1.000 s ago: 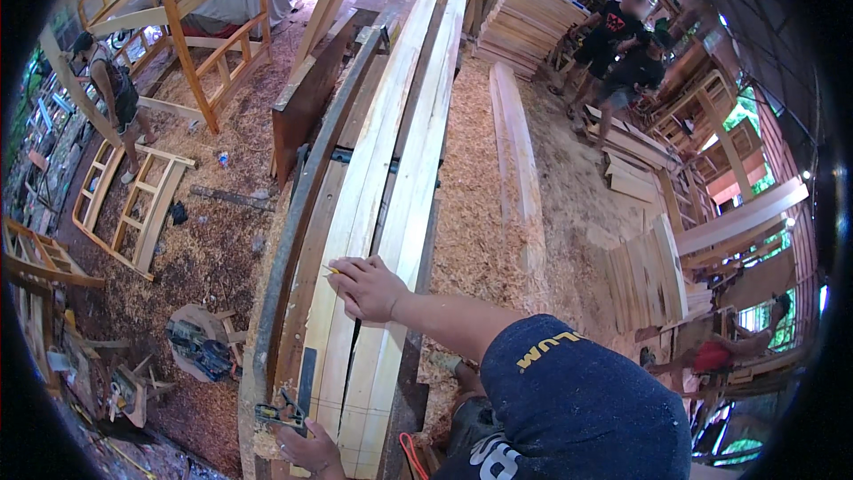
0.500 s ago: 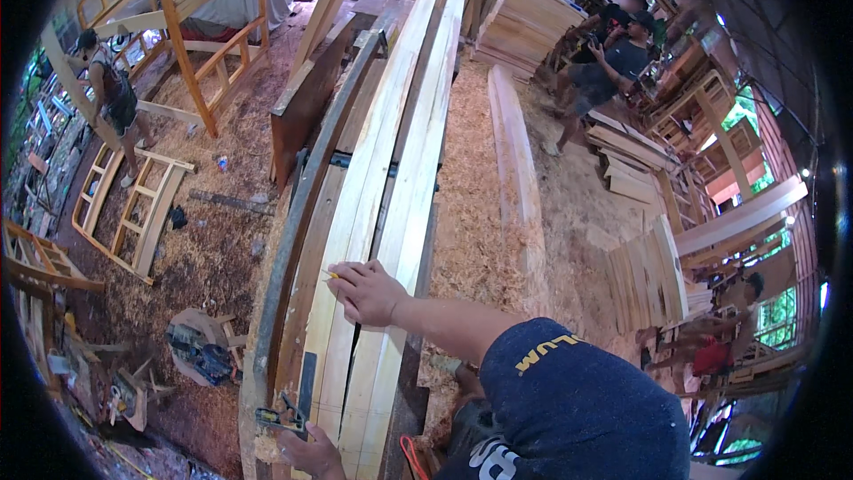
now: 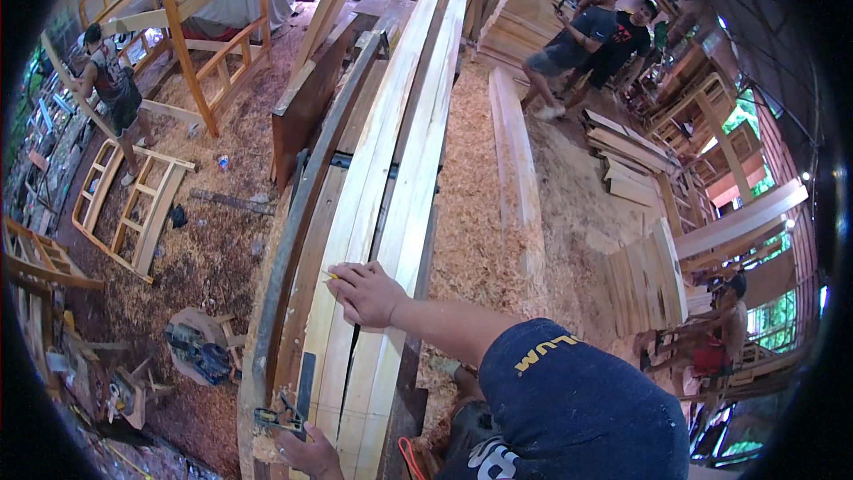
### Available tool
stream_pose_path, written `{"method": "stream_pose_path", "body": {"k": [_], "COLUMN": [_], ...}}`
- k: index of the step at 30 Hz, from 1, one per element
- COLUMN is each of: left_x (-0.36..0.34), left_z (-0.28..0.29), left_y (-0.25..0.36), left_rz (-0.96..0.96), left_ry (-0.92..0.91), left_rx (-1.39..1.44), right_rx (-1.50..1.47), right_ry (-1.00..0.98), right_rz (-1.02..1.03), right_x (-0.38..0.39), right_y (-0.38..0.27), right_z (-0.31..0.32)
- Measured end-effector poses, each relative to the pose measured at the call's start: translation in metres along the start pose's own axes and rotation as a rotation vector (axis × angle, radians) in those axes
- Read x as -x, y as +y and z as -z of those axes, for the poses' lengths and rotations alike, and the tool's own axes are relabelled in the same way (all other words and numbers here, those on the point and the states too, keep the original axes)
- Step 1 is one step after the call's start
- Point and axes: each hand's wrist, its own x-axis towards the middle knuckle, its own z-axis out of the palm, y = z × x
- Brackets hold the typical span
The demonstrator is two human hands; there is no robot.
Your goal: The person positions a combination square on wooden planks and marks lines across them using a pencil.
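Observation:
My right hand [image 3: 367, 295] rests across two long pale planks, the left plank [image 3: 373, 178] and the right plank [image 3: 418, 178], with a narrow dark gap between them. A yellow pencil [image 3: 331, 276] sticks out between its fingers. At the near end of the planks, my left hand [image 3: 311, 455] is partly cut off by the lower edge. Its thumb and fingers close around the lower end of a dark straight bar tool [image 3: 306, 382] lying along the left plank. A small dark clamp-like piece [image 3: 277, 420] sits beside that hand; its exact kind is unclear.
A long dark rail [image 3: 311, 178] runs along the bench's left side. Wood shavings [image 3: 471, 213] cover the floor. A round stool with a power tool [image 3: 200, 347] stands left. Wooden frames [image 3: 147, 204], stacked boards [image 3: 644, 289] and several people [image 3: 582, 31] are around.
Both my hands stay in nearly the same place. At the back right, two people have shifted and turned. The person at the left and the seated one at the right have changed posture.

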Motion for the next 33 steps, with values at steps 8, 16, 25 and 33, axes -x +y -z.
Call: {"method": "stream_pose_path", "body": {"k": [8,16,25,33], "left_x": [0.004,-0.001,0.001,-0.004], "left_z": [-0.016,-0.002,-0.008,-0.001], "left_y": [-0.010,-0.008,-0.015,0.002], "left_rz": [-0.052,0.058,0.007,0.110], "left_ry": [0.144,-0.066,-0.001,0.064], "left_rx": [-0.103,-0.068,-0.053,-0.061], "right_rx": [-0.033,-0.054,-0.040,-0.065], "right_ry": [-0.046,-0.052,-0.083,-0.095], "right_rz": [-0.016,-0.014,-0.010,-0.021], "right_x": [0.000,-0.003,-0.002,-0.005], "right_y": [-0.003,-0.005,-0.009,-0.005], "right_z": [0.004,0.009,0.007,0.003]}}
